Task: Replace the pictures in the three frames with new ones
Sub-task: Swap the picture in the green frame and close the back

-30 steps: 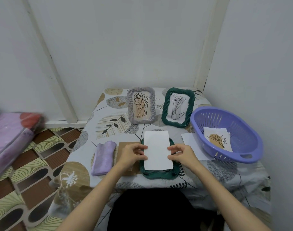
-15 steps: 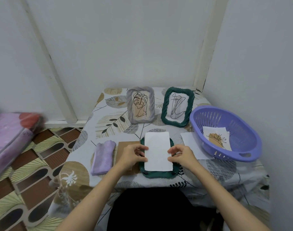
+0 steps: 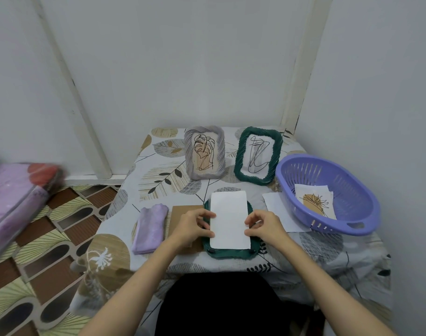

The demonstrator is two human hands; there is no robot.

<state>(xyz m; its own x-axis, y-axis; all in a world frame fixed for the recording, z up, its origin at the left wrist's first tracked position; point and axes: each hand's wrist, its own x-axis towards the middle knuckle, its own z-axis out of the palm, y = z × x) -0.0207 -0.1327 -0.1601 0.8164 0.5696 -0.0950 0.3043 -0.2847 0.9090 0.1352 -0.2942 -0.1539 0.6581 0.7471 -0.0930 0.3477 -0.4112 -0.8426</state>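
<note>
Both the left hand (image 3: 192, 225) and the right hand (image 3: 265, 225) pinch the side edges of a white sheet (image 3: 229, 220) apparently lying on the face-down green frame (image 3: 227, 253) on the tabletop (image 3: 158, 170).

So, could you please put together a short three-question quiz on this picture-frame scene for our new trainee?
1. True or false: the white sheet lies on the green frame that is flat on the table.
2. Which frames stand upright at the back?
A. grey frame and a second green frame
B. two grey frames
C. none
3. Fill in: the printed picture with the tan shape lies inside the purple ______.

Key
1. True; the left hand and right hand pinch its side edges.
2. A
3. basket
</note>
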